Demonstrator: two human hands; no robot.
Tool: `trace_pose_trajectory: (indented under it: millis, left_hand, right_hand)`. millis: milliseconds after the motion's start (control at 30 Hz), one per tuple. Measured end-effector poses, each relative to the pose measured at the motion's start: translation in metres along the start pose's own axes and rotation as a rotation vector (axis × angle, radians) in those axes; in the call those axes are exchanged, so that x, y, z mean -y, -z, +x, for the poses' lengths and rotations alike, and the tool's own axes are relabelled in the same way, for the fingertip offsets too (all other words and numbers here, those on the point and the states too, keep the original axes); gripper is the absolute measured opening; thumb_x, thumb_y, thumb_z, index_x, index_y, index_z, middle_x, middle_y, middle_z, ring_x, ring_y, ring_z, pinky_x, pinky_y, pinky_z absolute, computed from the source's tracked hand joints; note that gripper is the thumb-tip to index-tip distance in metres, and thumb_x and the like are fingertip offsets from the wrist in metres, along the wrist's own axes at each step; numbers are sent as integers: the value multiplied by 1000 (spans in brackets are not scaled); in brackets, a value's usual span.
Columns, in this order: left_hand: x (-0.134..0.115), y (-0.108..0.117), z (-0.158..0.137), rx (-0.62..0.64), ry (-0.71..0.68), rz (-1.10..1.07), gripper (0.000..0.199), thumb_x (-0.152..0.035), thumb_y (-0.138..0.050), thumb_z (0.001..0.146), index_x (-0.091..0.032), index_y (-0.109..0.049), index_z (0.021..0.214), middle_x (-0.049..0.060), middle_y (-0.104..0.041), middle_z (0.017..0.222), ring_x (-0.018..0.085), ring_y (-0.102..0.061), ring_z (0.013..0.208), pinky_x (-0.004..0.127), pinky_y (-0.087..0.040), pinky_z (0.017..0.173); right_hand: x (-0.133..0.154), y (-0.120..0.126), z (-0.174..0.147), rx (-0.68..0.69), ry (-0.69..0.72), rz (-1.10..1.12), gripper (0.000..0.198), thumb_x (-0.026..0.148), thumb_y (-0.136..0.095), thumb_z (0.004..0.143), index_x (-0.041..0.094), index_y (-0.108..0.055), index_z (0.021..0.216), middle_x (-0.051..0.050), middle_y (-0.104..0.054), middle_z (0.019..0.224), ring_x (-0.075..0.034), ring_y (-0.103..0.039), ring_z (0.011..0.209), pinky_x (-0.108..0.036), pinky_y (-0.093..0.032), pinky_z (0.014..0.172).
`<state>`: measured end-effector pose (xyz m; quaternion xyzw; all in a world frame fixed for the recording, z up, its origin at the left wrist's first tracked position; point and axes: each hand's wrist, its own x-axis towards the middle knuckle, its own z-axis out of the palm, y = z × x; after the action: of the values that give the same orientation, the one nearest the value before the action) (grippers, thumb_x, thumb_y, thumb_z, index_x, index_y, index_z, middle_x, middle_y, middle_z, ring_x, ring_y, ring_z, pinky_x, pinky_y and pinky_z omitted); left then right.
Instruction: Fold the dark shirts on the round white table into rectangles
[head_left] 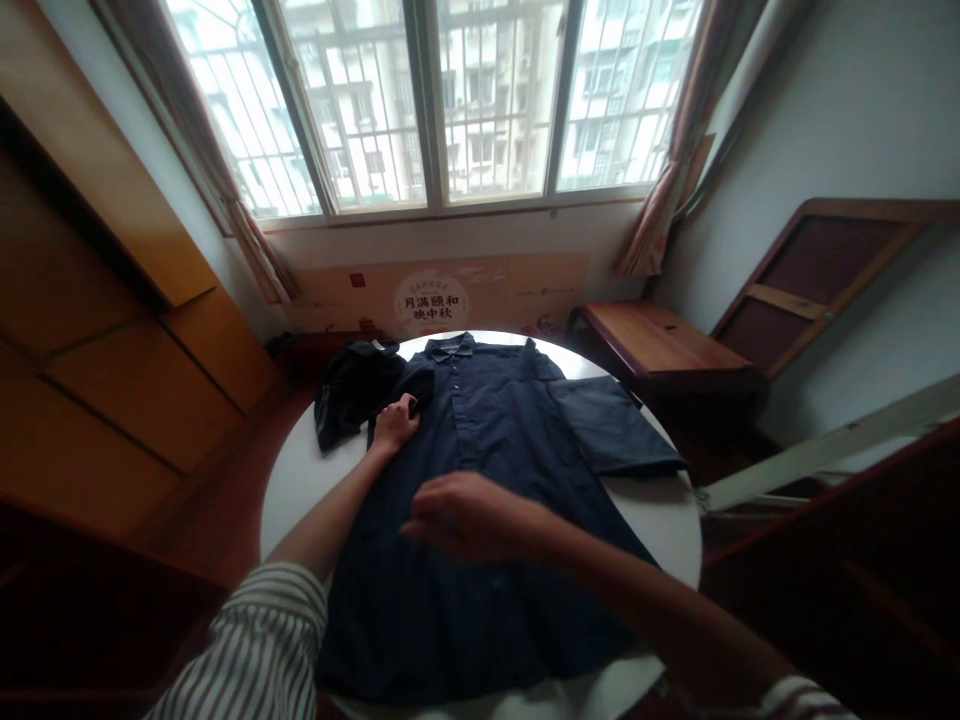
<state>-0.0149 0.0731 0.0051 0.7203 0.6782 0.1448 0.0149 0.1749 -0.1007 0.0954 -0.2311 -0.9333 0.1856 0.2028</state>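
Dark shirt (517,430) being supported flat by worktop (296,490), centre frame; its sleeve side being pinched, seemingly for steadying, by left hand (396,425). Right hand (472,515) being held curled above, lower centre; grip unclear.

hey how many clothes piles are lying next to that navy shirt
2: a black bundle left of the shirt, a folded grey-blue garment at its right. Others may be hidden underneath.

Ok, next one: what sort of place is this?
Probably a room in a home, though I can't be certain: curtains hang beside a wide window, wooden cabinets stand on the left, and a shirt is spread on a round table.
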Motion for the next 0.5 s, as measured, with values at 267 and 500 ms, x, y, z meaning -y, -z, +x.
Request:
trace_pose_trajectory:
  millis: [267,500]
  left_hand:
    - [7,-7,5,-8,-7,-69,30,-31,-53,90,-24,-63,117,11,-74,102,32,-70,98,36,-52,80]
    - [8,-10,8,-8,-15,-75,28,-33,-53,89,-26,-63,114,10,-74,97,31,-71,94,35,-52,77]
  right_hand:
    - [-218,129,-26,-318,-1132,-126,13,18,-65,83,9,-74,87,-11,-72,89,-21,-65,90,-23,-46,75]
    - [-287,136,-38,-438,-1436,-100,52,32,-78,78,-10,-64,107,-26,-68,90,-25,-64,82,-32,-50,66]
